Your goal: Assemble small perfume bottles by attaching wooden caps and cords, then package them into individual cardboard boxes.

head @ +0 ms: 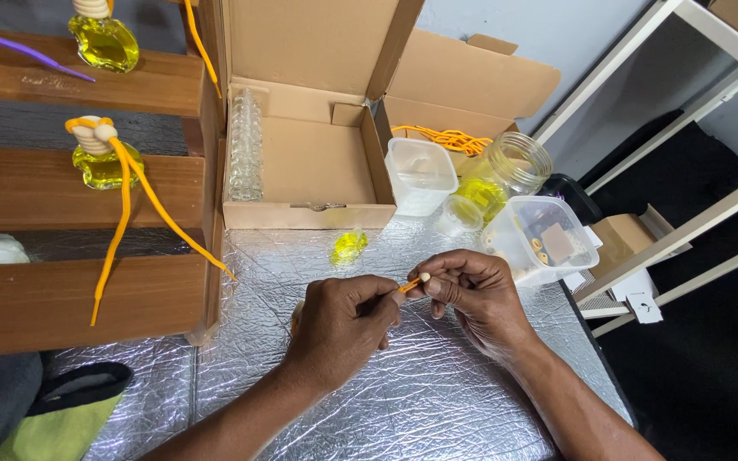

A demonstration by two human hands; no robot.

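At the lower centre of the frame my left hand [343, 323] and right hand [476, 294] meet over a table covered in crinkled silver foil [437, 401]. Both are pinched shut on an orange cord [409, 286] with a small pale bead [424, 277] at its tip; the cord spans the narrow gap between my fingertips, held close, it seems, so I can work the bead with fine control. Just beyond my hands, at centre, a small yellow-filled glass bottle [348, 247] lies on the foil. Further back an open cardboard box [309, 162] holds a row of empty clear bottles [245, 145]. To its right sit plastic tubs [420, 175] and a glass jar of yellow liquid [506, 171]. At the upper left, wooden shelves [44, 188] carry finished bottles with orange cords [100, 158].
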